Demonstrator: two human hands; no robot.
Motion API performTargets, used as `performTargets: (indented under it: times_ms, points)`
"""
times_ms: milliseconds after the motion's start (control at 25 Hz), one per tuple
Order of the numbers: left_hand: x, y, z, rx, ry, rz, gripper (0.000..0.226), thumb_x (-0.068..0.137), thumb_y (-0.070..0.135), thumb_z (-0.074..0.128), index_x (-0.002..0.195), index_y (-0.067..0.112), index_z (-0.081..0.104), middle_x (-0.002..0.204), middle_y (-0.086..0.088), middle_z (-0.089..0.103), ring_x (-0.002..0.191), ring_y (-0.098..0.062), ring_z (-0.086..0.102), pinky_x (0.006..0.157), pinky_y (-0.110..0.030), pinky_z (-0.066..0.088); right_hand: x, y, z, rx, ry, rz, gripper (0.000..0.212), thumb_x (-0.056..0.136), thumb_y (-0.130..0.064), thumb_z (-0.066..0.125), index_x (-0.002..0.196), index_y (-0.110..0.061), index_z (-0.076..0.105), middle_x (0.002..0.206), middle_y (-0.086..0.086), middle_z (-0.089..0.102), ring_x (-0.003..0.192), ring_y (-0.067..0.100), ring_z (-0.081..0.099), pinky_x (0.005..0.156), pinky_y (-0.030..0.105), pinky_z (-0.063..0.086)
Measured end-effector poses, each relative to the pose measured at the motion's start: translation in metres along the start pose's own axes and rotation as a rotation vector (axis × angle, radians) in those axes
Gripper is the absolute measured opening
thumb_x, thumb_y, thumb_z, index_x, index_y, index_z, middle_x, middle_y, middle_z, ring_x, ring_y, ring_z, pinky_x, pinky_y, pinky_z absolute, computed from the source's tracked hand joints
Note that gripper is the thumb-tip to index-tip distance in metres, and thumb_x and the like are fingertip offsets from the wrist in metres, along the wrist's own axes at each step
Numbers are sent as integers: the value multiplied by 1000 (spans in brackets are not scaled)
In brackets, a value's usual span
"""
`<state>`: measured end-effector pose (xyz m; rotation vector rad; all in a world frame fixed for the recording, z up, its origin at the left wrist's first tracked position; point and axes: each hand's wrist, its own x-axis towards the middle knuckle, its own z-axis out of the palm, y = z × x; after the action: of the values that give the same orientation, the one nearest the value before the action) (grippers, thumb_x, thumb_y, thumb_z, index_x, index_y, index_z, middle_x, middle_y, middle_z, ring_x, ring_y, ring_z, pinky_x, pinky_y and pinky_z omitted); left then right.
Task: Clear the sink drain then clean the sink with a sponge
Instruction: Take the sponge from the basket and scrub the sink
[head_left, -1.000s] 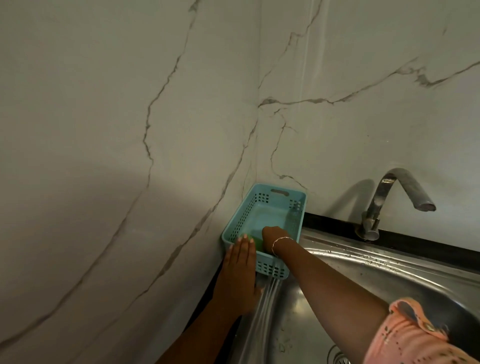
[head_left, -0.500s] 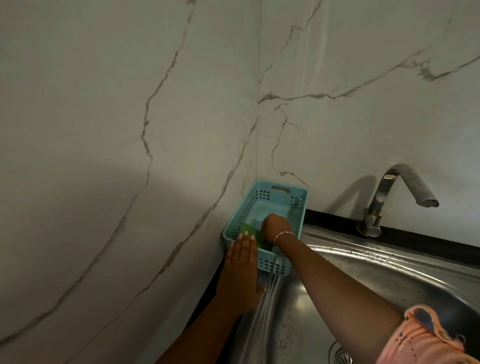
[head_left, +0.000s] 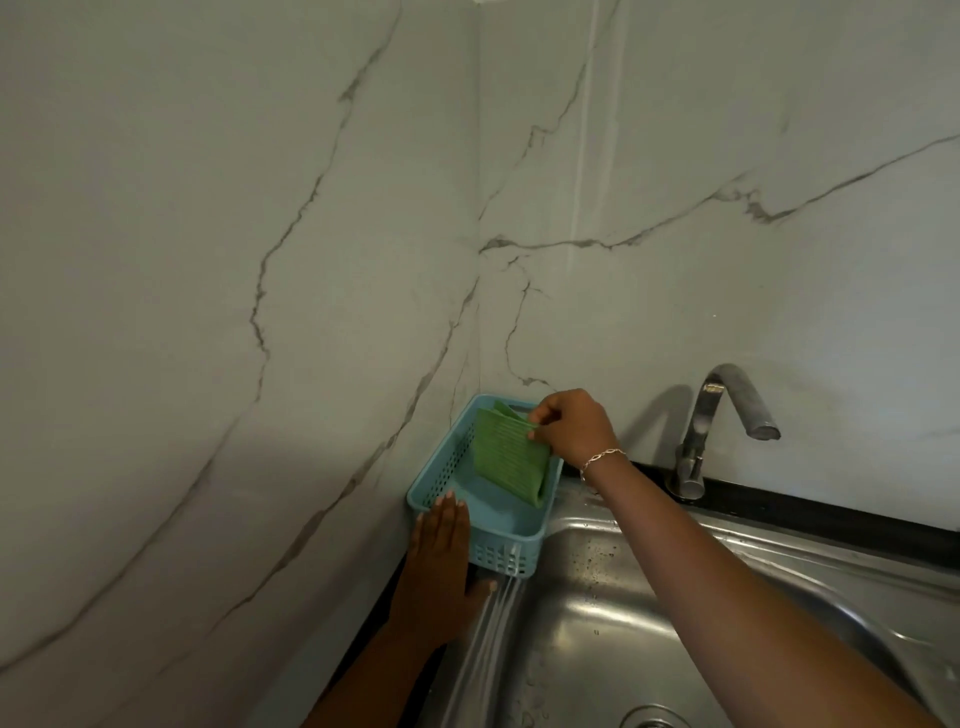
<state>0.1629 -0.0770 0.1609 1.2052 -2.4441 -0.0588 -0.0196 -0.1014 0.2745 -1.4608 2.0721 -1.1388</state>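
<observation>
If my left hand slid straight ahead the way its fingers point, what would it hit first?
The blue basket. The left hand lies flat with fingertips at its near corner, probably touching the rim.

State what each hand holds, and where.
The right hand pinches the green sponge by its upper corner; the left hand rests flat against the basket, gripping nothing.

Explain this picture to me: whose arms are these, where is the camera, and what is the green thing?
No machine here: these are a person's two bare arms, filmed by one camera worn on the head, looking down. The right hand pinches a green sponge by its top edge, so that it hangs over a blue basket in the wall corner. The left hand lies flat, fingers straight, against the basket's near end. Beside them are a steel sink and its tap.
</observation>
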Motion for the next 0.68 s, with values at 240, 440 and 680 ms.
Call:
performTargets:
  times_ms: [240,440,680]
  points:
    - [8,66,-12,-407,266,50,56,87,21,59,136,7,38,147,-9,35,139,-15,18,118,-30,2,-54,18,-44,108,5,-22,16,71,6,71,86,2,70,77,9,62,77,19,58,70,28,50]
    - [-2,117,-15,-377,265,125,49,75,8,67,123,6,56,125,-15,59,124,-29,50,113,-52,23,-107,51,-76,172,-102,47,14,72,7,70,77,-7,68,79,20,64,77,24,61,80,43,54]
    - [-22,157,-3,-389,253,177,45,68,17,73,112,10,62,109,-10,64,107,-27,59,105,-43,36,-148,84,-106,281,-204,94,15,74,10,67,77,-5,67,64,3,61,61,13,59,59,17,50]
